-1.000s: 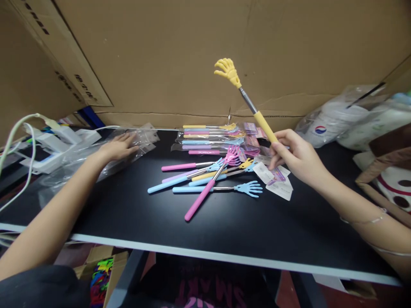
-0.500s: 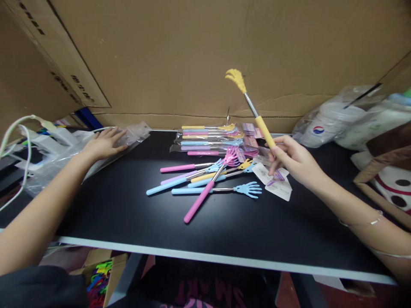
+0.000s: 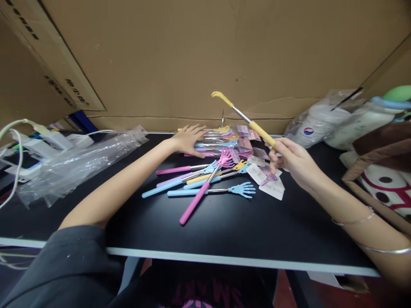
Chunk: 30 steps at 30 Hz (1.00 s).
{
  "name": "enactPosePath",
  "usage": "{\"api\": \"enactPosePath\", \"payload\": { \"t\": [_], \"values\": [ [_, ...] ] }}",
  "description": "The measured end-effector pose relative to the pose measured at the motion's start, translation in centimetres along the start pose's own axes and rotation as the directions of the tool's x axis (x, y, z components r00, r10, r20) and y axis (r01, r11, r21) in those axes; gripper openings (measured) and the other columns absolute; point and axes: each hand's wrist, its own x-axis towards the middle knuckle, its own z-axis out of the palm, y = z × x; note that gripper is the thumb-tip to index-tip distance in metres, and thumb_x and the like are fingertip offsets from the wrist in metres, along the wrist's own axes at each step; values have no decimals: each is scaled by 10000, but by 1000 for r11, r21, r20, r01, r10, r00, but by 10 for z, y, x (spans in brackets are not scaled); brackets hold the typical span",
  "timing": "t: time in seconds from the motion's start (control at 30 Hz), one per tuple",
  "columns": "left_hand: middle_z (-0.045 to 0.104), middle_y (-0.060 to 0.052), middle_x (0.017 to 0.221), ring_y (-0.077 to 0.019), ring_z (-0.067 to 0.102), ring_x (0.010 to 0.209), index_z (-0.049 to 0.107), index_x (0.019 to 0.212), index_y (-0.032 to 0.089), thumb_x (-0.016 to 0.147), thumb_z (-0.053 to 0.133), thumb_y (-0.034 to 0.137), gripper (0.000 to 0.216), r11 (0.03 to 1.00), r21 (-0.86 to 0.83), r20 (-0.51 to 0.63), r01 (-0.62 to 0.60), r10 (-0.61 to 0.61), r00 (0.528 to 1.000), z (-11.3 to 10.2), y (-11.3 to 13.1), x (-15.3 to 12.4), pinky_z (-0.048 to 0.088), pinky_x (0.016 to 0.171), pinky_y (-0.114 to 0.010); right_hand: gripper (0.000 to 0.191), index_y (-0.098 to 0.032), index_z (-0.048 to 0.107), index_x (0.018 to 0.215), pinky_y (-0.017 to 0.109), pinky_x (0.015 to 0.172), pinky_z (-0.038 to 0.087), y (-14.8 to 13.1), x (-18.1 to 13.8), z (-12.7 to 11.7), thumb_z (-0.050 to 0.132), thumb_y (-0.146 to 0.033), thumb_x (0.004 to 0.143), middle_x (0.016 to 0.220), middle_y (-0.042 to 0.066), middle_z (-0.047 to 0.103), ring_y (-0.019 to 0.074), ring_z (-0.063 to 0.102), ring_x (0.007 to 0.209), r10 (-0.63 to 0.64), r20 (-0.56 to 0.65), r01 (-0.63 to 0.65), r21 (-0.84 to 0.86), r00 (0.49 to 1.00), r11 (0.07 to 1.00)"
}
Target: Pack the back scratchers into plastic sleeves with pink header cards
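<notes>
My right hand (image 3: pixel 290 160) is closed round the handle end of a yellow back scratcher (image 3: pixel 261 131), its claw tip raised up and to the left. My left hand (image 3: pixel 189 140) lies with fingers spread over the left part of the bagged back scratchers (image 3: pixel 221 143) at the back of the table. In front of them sits a loose pile of pink, blue, purple and yellow back scratchers; a pink one (image 3: pixel 199 201) lies across the top and a blue one (image 3: pixel 242 189) points right. White cardboard tags (image 3: pixel 271 186) lie below my right hand.
At the left, clear plastic bags (image 3: pixel 86 160) lie beside white power adapters (image 3: pixel 48 143) with cables. A bagged Pepsi cup (image 3: pixel 316 126), a bottle (image 3: pixel 366 119) and a brown-handled bag (image 3: pixel 385 171) stand at the right. A cardboard wall (image 3: pixel 180 55) rises behind the black table (image 3: pixel 224 231).
My left hand has moved right, from the clear plastic bags to the bagged back scratchers. The yellow back scratcher in my right hand has tilted lower and turned.
</notes>
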Motion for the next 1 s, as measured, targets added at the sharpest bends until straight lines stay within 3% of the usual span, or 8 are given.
{"api": "enactPosePath", "payload": {
  "t": [0.17,0.3,0.47,0.6,0.73,1.0],
  "values": [
    [102,-116,1648,-339,136,1504,125,1568,203,723,551,698,1069,999,-48,31,-12,14,999,8,-5,38,145,1206,-531,181,-232,473,906,225,425,441,-2,1,-7,559,-391,923,597,-71,465,90,534,387,-30,-44,32,38,999,999],
    [246,-141,1604,-360,264,1440,152,1566,188,693,523,762,1109,997,-62,20,39,-38,999,10,-10,42,275,1156,-508,196,-229,466,883,201,352,310,-1,-1,-7,550,-400,929,557,-78,427,63,410,348,-90,-46,91,34,995,995],
    [410,-168,1518,-396,358,1362,256,1541,158,697,533,764,1075,992,27,39,120,-121,992,5,-12,37,277,1128,-547,257,-220,469,840,185,339,158,2,1,-7,568,-444,918,527,-103,303,33,234,354,-157,-51,158,17,986,987],
    [510,-141,1442,-347,449,1321,387,1460,164,742,521,700,906,984,51,4,172,-172,985,7,-20,21,334,1108,-465,297,-229,476,840,205,324,155,4,3,-11,569,-504,905,545,-102,283,39,248,336,-167,-36,167,5,985,986],
    [530,-116,1423,-306,538,1266,396,1435,206,747,504,699,854,963,52,13,266,-267,964,9,-33,-9,431,1031,-388,294,-233,485,858,210,317,187,7,5,-11,572,-510,903,550,-98,311,43,304,326,-148,-11,148,-13,989,989],
    [582,-177,1365,-379,607,1169,430,1419,145,753,506,688,863,901,63,66,429,-432,899,5,-54,-74,497,928,-445,253,-186,518,899,196,313,228,8,4,-8,551,-436,928,527,-102,349,45,342,312,-122,5,122,-77,993,990]
  ]
}}
